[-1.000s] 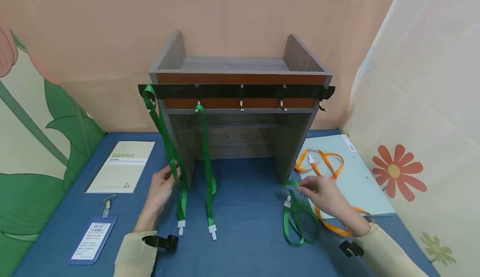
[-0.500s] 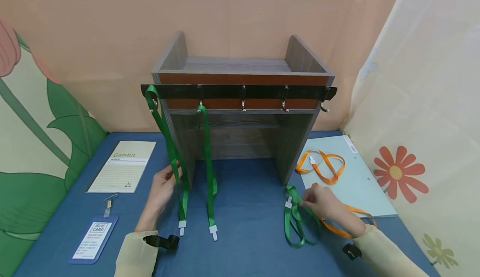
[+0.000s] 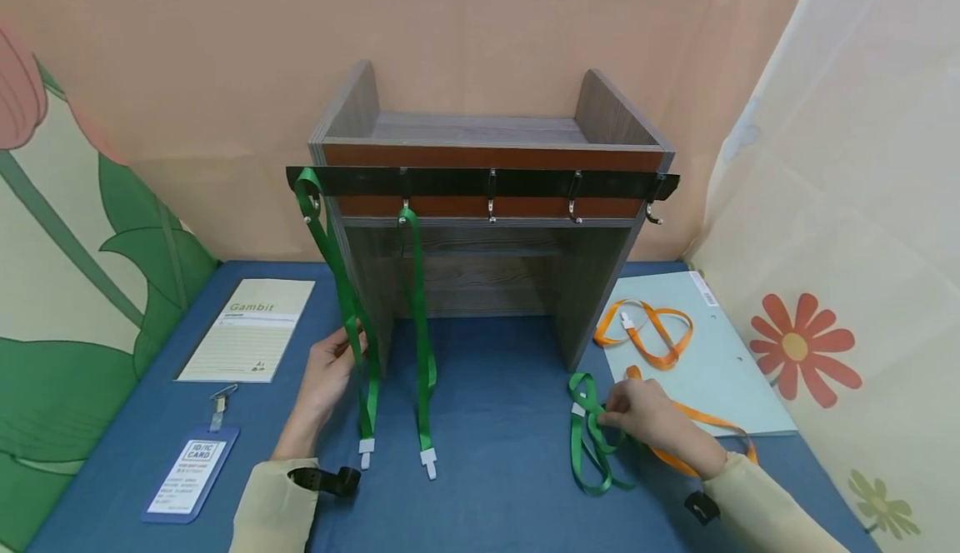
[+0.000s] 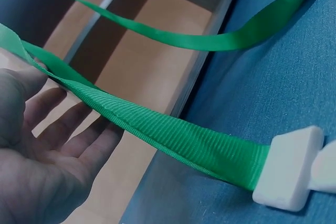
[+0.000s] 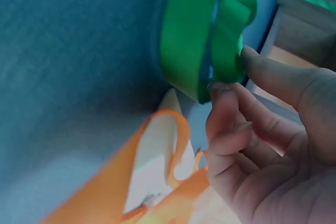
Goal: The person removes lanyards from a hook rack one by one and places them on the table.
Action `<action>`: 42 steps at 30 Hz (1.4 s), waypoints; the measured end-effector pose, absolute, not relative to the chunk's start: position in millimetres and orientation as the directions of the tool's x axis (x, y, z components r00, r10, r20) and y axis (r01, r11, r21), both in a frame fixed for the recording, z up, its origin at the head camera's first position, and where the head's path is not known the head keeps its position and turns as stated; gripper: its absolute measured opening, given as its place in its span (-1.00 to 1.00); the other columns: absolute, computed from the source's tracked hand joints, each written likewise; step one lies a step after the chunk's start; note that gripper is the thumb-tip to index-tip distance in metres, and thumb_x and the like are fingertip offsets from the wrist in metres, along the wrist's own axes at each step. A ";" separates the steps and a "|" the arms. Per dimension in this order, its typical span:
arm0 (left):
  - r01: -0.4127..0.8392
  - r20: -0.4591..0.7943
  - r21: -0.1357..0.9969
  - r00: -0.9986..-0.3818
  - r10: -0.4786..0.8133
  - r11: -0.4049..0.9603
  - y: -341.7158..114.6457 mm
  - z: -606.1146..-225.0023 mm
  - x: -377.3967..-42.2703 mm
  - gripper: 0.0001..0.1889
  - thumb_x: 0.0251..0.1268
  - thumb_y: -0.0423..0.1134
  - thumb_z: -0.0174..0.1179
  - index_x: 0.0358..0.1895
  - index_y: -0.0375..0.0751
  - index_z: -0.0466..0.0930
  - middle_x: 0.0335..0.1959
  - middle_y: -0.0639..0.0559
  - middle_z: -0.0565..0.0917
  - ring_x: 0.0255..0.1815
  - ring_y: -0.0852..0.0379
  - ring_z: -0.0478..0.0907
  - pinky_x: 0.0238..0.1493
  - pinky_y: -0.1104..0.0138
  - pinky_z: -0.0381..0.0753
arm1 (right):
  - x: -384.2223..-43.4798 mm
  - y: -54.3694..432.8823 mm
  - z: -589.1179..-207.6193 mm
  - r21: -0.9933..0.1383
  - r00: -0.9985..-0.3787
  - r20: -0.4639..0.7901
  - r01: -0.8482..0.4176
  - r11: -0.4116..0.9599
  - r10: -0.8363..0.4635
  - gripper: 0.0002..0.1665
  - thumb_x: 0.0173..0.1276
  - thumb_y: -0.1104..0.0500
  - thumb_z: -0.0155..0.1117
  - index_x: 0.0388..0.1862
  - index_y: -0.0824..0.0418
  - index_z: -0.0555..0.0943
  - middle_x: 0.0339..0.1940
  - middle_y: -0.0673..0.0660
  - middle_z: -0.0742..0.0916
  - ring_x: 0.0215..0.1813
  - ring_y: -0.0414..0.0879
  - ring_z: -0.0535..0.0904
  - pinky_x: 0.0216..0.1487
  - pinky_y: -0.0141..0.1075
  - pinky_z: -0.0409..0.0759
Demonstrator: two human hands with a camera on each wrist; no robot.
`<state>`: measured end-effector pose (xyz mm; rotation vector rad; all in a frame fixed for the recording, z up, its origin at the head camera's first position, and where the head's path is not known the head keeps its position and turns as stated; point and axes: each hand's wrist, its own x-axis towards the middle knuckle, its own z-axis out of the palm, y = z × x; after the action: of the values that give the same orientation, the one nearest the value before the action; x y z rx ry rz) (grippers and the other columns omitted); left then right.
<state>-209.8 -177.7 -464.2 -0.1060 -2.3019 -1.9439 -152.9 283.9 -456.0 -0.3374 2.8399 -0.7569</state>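
At the left, my left hand (image 3: pixel 326 374) pinches the hanging green lanyard (image 4: pixel 157 124) between thumb and index finger, the other fingers loosely bent below it. That lanyard hangs from the leftmost hook, its white plastic clip (image 4: pixel 289 169) at the bottom. Beside it a second green lanyard (image 3: pixel 422 336) hangs from the adjacent hook, not touched. On the right, my right hand (image 3: pixel 648 415) pinches a loop of a third green lanyard (image 3: pixel 588 436) lying bunched on the blue cloth. The right wrist view shows thumb and index fingertip at that green strap (image 5: pixel 228 40).
A grey wooden shelf (image 3: pixel 600 295) carries a black hook rail (image 3: pixel 457 181). Orange lanyards (image 3: pixel 663 361) lie on and beside a pale blue folder (image 3: pixel 705 345) at the right. A notebook (image 3: pixel 247 332) and a blue ID card holder (image 3: pixel 191 474) lie at the left.
My right hand has moved slightly down, lowering the raised green loop onto the bunched lanyard. The left hand stays at the hanging strap. The view has shifted a little.
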 end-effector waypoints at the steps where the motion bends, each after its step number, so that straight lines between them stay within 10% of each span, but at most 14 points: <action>1: 0.137 0.143 0.976 -0.989 -0.026 0.170 -177.6 -464.0 -209.8 -0.64 0.46 -0.26 0.05 0.17 -0.44 0.48 0.02 -0.28 0.57 -0.15 0.22 0.56 -0.20 0.41 0.52 | -152.6 283.6 -454.1 -0.504 -0.960 -0.112 -0.167 0.847 -0.255 -0.84 0.11 0.14 0.50 -0.47 0.09 0.64 -0.59 -0.13 0.59 -0.53 -0.18 0.45 -0.51 -0.32 0.47; 32: 0.158 0.166 0.970 -0.986 -0.029 0.183 -176.6 -459.8 -206.1 -0.58 0.46 -0.17 0.05 0.21 -0.40 0.46 0.10 -0.31 0.53 -0.11 0.28 0.54 -0.16 0.43 0.51 | -165.7 193.7 -357.2 -0.605 -0.860 0.144 -0.468 0.644 -0.490 -0.83 0.22 0.02 0.42 -0.24 0.03 0.69 -0.40 -0.20 0.67 -0.40 -0.29 0.57 -0.38 -0.34 0.55; 42: 0.157 0.167 0.969 -0.985 -0.035 0.189 -177.0 -462.5 -207.4 -0.60 0.46 -0.20 0.06 0.20 -0.42 0.47 0.04 -0.33 0.56 -0.17 0.24 0.56 -0.19 0.42 0.52 | -180.1 129.6 -308.8 -0.585 -0.793 0.425 -0.609 0.535 -0.437 -0.79 0.26 0.06 0.39 -0.16 0.09 0.70 -0.30 -0.18 0.69 -0.37 -0.30 0.57 -0.35 -0.37 0.56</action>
<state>-207.4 -177.0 -462.5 -0.1191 -2.3012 -1.9053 -180.1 129.6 -308.8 -1.0214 2.9472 -1.2774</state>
